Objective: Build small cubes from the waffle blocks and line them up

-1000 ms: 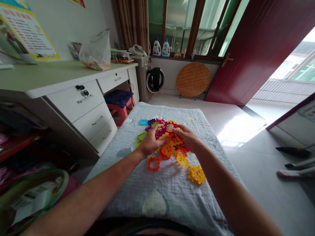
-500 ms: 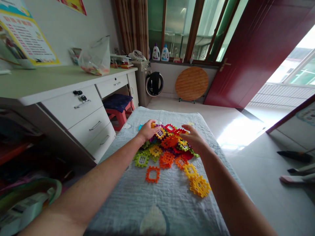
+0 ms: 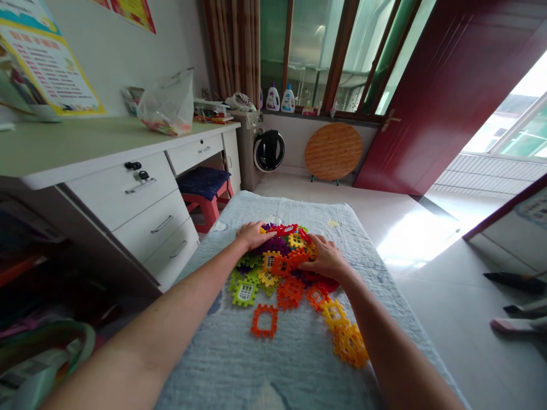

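Observation:
A heap of plastic interlocking building pieces in red, orange, yellow, green and purple lies on the cloth-covered table. Many are square with toothed edges and window-like grids. My left hand rests at the heap's far left edge, thumb stretched over the purple and red pieces. At the right side, my right hand leans on the heap with thumb and fingers apart. Both hands cup the heap, neither gripping a single piece. In front lie an orange square frame, a green window piece and several yellow pieces.
A pale blue cloth covers the table. To the left stand a white desk with drawers and a pink stool with a dark seat. Beyond are a washing machine, a round wooden tabletop and a red door.
Both hands have come down against the heap's sides, my right hand moving inward onto it. Pieces at the top have shifted and tumbled. The view has tilted slightly.

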{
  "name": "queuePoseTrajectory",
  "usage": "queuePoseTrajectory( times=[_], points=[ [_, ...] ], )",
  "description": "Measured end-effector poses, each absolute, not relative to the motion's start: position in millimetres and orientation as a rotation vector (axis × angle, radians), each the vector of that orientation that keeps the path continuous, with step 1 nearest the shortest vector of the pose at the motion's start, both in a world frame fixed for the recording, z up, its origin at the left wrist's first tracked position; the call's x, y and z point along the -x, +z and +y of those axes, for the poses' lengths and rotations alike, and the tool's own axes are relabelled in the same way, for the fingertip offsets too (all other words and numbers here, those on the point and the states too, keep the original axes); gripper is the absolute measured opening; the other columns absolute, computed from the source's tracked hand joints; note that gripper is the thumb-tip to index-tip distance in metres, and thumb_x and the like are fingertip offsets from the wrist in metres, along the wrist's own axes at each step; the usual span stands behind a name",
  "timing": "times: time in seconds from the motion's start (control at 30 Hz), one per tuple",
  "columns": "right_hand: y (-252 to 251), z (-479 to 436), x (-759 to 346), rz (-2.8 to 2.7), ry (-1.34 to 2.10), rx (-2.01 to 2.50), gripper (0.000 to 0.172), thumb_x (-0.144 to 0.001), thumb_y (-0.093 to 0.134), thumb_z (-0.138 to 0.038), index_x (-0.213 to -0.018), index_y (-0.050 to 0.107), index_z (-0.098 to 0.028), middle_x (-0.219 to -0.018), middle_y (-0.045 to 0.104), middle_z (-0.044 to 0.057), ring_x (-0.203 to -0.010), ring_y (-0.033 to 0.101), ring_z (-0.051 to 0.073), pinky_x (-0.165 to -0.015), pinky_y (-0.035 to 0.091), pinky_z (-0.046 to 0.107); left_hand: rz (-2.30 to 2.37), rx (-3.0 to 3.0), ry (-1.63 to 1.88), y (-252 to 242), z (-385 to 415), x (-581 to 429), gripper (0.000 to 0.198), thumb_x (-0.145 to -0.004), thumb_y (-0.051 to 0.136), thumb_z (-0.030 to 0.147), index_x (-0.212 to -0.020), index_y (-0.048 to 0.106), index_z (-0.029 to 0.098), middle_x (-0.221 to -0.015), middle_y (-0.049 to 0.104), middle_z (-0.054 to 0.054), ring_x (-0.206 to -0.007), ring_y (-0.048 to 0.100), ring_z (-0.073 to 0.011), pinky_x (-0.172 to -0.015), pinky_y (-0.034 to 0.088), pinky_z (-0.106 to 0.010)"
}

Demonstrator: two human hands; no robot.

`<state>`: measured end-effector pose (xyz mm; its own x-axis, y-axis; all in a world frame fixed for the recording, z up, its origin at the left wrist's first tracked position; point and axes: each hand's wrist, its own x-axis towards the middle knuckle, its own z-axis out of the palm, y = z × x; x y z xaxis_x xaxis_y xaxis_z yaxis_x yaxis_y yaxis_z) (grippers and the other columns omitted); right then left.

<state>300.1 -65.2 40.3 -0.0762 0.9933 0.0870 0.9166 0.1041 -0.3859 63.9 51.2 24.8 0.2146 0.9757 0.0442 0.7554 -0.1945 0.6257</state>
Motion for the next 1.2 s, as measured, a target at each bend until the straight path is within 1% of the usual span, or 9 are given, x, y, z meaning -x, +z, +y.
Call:
queuePoseTrajectory(
  times=[0.17, 0.4, 0.5, 0.6, 0.77, 0.87, 1.0, 1.13, 1.2],
  points=[
    [48, -69, -286, -2.041, 0.299, 1.884, 0.064, -0.073, 0.056, -0.063, -0.122, 0.053, -0.022, -0.116, 0.059, 0.012, -0.101, 0.056, 0.03, -0.087, 0.04, 0.041, 1.349, -1.945, 0.723, 24, 40, -68, 0.054, -0.063, 0.066, 0.06, -0.102, 0.063, 0.023, -0.109, 0.067, -0.007, -0.105, 0.059, -0.0281, -0.088, 0.044, -0.033],
    [64, -96, -277, -2.094, 0.313, 1.899, 0.035, -0.084, 0.047, -0.054, -0.096, 0.063, -0.026, -0.089, 0.066, 0.006, -0.08, 0.061, 0.023, -0.067, 0.041, 0.031, 1.05, -1.863, 0.739, 26, 6, -65, 0.069, -0.069, 0.066, 0.053, -0.126, 0.048, 0.019, -0.12, 0.061, -0.009, -0.109, 0.058, -0.0265, -0.096, 0.044, -0.039],
    [75, -106, -273, -2.083, 0.215, 1.926, 0.032, -0.084, 0.05, -0.046, -0.104, 0.061, -0.023, -0.097, 0.064, 0.007, -0.081, 0.059, 0.022, -0.068, 0.041, 0.031, 0.954, -1.912, 0.715, 27, -7, -57, 0.078, -0.068, 0.07, 0.044, -0.134, 0.038, 0.019, -0.133, 0.05, -0.011, -0.12, 0.05, -0.0267, -0.104, 0.037, -0.041],
    [82, -111, -257, -2.11, 0.071, 1.852, 0.03, -0.083, 0.053, -0.033, -0.11, 0.059, -0.022, -0.111, 0.058, 0.009, -0.096, 0.053, 0.024, -0.08, 0.04, 0.035, 0.954, -2.017, 0.712, 28, -19, -50, 0.079, -0.07, 0.068, 0.038, -0.138, 0.033, 0.018, -0.141, 0.041, -0.013, -0.129, 0.039, -0.0276, -0.11, 0.03, -0.043],
    [79, -113, -222, -2.251, 0.049, 1.556, 0.032, -0.074, 0.055, -0.014, -0.102, 0.065, -0.027, -0.126, 0.05, 0.004, -0.11, 0.04, 0.026, -0.092, 0.032, 0.042, 0.929, -2.204, 0.672, 31, -36, -43, 0.079, -0.069, 0.065, 0.026, -0.139, 0.031, 0.016, -0.144, 0.033, -0.013, -0.135, 0.028, -0.0291, -0.113, 0.022, -0.044],
    [72, -115, -209, -2.323, 0.118, 1.392, 0.027, -0.07, 0.058, -0.014, -0.092, 0.068, -0.027, -0.117, 0.054, 0.003, -0.112, 0.038, 0.025, -0.099, 0.025, 0.044, 0.915, -2.23, 0.688, 30, -41, -41, 0.072, -0.072, 0.058, 0.023, -0.138, 0.031, 0.017, -0.143, 0.034, -0.012, -0.134, 0.029, -0.027, -0.113, 0.023, -0.043],
    [65, -118, -206, -2.327, 0.142, 1.324, 0.019, -0.07, 0.062, -0.016, -0.086, 0.068, -0.025, -0.107, 0.058, 0.003, -0.111, 0.038, 0.025, -0.102, 0.021, 0.045, 0.989, -2.156, 0.723, 31, -42, -39, 0.063, -0.072, 0.049, 0.016, -0.134, 0.038, 0.018, -0.138, 0.043, -0.009, -0.129, 0.038, -0.0235, -0.111, 0.029, -0.04],
    [70, -116, -213, -2.29, 0.176, 1.289, 0.008, -0.076, 0.061, -0.019, -0.08, 0.066, -0.023, -0.097, 0.062, 0.002, -0.104, 0.043, 0.023, -0.098, 0.025, 0.042, 1.033, -2.133, 0.736, 36, -43, -37, 0.055, -0.076, 0.045, 0.016, -0.131, 0.042, 0.018, -0.134, 0.05, -0.008, -0.124, 0.045, -0.0211, -0.108, 0.032, -0.036],
    [76, -110, -219, -2.221, 0.222, 1.297, 0.008, -0.082, 0.057, -0.021, -0.079, 0.065, -0.022, -0.09, 0.063, 0.002, -0.096, 0.047, 0.02, -0.092, 0.03, 0.039, 1.025, -2.142, 0.716, 38, -44, -36, 0.051, -0.08, 0.043, 0.019, -0.131, 0.042, 0.019, -0.131, 0.053, -0.006, -0.12, 0.049, -0.0203, -0.104, 0.037, -0.035]
  ],
)
